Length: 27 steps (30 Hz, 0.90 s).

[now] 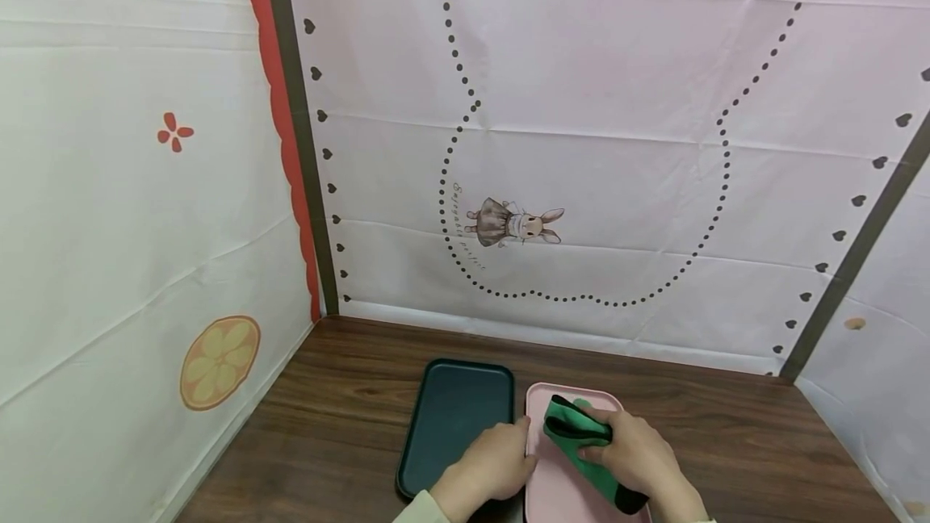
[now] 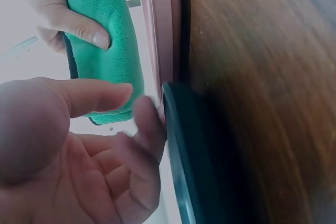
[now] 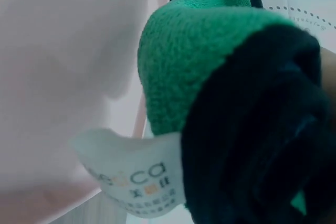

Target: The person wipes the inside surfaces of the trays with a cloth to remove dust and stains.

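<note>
My right hand (image 1: 639, 454) grips a folded green cloth (image 1: 603, 470) with black edging, thumb pressed against its near side. The cloth lies over the pink tray (image 1: 552, 499); in the right wrist view its printed white label (image 3: 142, 177) hangs from the black edge. My left hand (image 1: 494, 462) is between the pink tray and the dark green tray (image 1: 465, 402), fingertips right at the pink tray's left rim. In the left wrist view its thumb and bent fingers (image 2: 149, 129) stand apart with nothing between them.
Both trays lie side by side on a brown wood-grain table (image 1: 341, 418). White printed cloth (image 1: 603, 184) hangs behind the table and along both sides, with a rabbit figure (image 1: 516, 223) on the back panel.
</note>
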Tool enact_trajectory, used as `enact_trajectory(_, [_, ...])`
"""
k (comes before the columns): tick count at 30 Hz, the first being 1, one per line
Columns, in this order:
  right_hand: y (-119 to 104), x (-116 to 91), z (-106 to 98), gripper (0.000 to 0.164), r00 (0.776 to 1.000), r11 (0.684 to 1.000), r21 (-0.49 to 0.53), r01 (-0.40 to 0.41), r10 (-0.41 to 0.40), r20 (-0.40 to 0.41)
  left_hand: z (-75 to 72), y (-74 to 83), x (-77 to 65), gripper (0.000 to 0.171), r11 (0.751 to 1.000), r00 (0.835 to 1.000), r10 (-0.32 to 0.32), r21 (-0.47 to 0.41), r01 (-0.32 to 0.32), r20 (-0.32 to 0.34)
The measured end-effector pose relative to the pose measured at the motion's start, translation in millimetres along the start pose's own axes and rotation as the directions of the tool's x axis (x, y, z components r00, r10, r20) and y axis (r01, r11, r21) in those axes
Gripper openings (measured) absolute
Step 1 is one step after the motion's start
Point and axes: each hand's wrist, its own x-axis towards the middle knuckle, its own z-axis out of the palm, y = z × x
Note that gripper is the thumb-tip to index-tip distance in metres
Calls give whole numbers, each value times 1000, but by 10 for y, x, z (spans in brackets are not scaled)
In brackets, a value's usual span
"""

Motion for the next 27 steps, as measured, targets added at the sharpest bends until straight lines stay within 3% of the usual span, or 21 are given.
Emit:
enact_trajectory(6, [15, 6, 28, 68, 1000, 999, -46, -18, 18, 19, 44, 3, 13, 56, 998, 999, -18, 61, 20, -35])
enact_trajectory(15, [40, 9, 107, 65, 998, 997, -74, -13, 17, 57, 136, 35, 39, 46, 980, 997, -64, 184, 69, -33])
enact_trajectory(22, [65, 28, 148, 63, 994, 997, -63, -34, 40, 98, 165, 36, 38, 46, 979, 998, -34, 199, 42, -45])
enact_trajectory(27, [73, 34, 175, 60, 994, 997, -61, -41, 47, 95, 162, 6, 41, 52, 984, 1000, -6, 178, 9, -20])
